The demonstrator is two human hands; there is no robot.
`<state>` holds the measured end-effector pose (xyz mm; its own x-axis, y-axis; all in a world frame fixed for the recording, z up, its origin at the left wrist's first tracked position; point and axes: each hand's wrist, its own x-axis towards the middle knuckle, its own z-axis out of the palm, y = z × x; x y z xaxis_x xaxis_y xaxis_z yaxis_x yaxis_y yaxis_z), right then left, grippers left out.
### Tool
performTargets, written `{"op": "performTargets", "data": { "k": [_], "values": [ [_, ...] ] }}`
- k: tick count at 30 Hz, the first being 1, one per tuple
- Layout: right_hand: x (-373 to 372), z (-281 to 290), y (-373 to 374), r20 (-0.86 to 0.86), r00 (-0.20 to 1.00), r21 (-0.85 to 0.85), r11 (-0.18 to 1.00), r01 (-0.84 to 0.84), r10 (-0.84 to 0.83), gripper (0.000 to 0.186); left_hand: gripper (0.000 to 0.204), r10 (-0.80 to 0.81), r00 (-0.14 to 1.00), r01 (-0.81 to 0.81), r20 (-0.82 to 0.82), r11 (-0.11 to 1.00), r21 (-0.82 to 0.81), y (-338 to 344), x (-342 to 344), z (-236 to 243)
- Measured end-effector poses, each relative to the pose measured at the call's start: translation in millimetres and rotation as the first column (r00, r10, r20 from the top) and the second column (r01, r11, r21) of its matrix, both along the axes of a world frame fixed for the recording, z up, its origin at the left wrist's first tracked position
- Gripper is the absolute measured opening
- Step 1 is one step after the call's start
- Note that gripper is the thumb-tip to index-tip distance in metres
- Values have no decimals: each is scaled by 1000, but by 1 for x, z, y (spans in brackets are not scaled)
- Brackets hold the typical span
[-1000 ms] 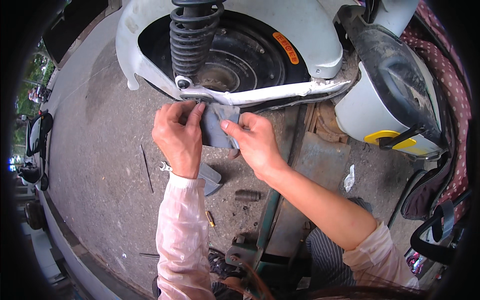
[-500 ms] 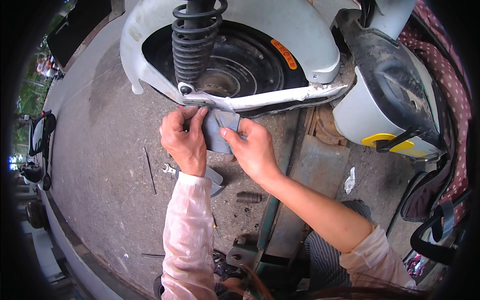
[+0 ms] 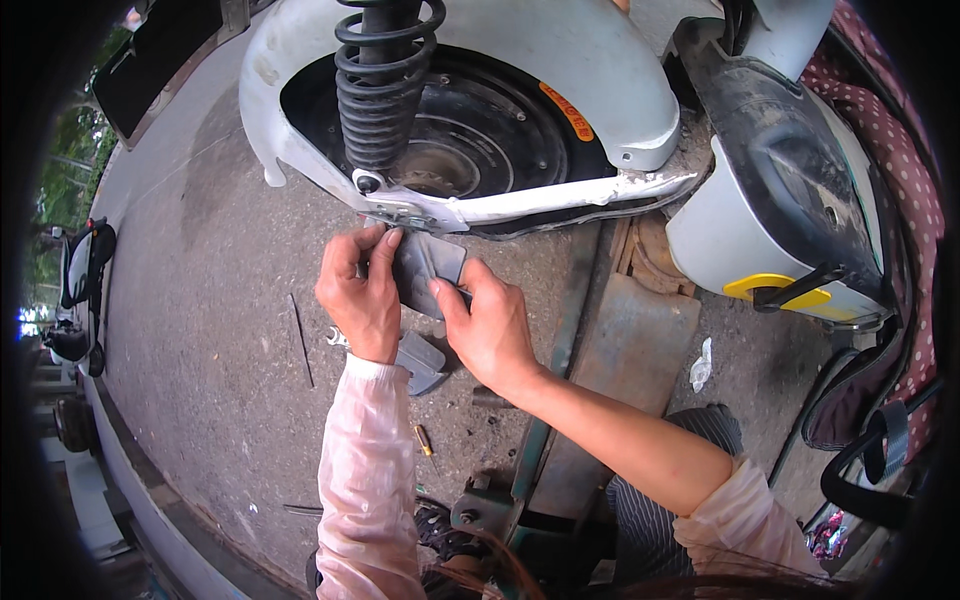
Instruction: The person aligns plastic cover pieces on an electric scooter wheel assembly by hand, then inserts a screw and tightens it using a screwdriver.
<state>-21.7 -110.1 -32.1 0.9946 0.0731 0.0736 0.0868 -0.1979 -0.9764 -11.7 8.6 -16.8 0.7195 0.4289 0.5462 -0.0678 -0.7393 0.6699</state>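
I hold a grey flat plate [image 3: 418, 260] just below a bracket [image 3: 400, 216] on the white rear arm [image 3: 540, 199] of a scooter. My left hand [image 3: 358, 290] pinches the plate's upper left corner with thumb and finger, close to the bracket; whether it also touches the bracket I cannot tell. My right hand [image 3: 490, 335] grips the plate's lower right part, thumb on its face. Above them stand a black coil spring shock [image 3: 380, 110] and the wheel [image 3: 480, 140] inside a pale mudguard [image 3: 600, 50].
On the pavement lie a wrench [image 3: 336, 336], a grey part [image 3: 424, 370], a screwdriver [image 3: 424, 442] and a thin rod [image 3: 301, 340]. A steel stand [image 3: 620, 340] runs under the scooter. A pale body panel [image 3: 740, 230] and dotted cloth [image 3: 900, 160] are right. Another scooter [image 3: 80, 280] stands far left.
The plate has moved down and tilted, showing more of the bracket above it. My right hand has moved down and left with it; my left fingertips sit a little lower.
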Motion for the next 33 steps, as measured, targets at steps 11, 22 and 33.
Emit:
{"op": "performTargets", "data": {
  "k": [11, 22, 33],
  "values": [
    [14, 0, -10, -206, 977, 265, 964, -7, 64, 21, 14, -70, 997, 66, 34, 991, 112, 3, 12, 5],
    [9, -1, -5, -219, 976, 334, 939, 86, -12, 18, 34, -135, 990, 93, 33, 822, 561, 17, 19, 24],
    [18, 12, -16, -81, 997, 1, 1000, -14, 14, 23, 60, 91, 981, -80, -170, 994, 69, 23, 14, 6]
  ]
}}
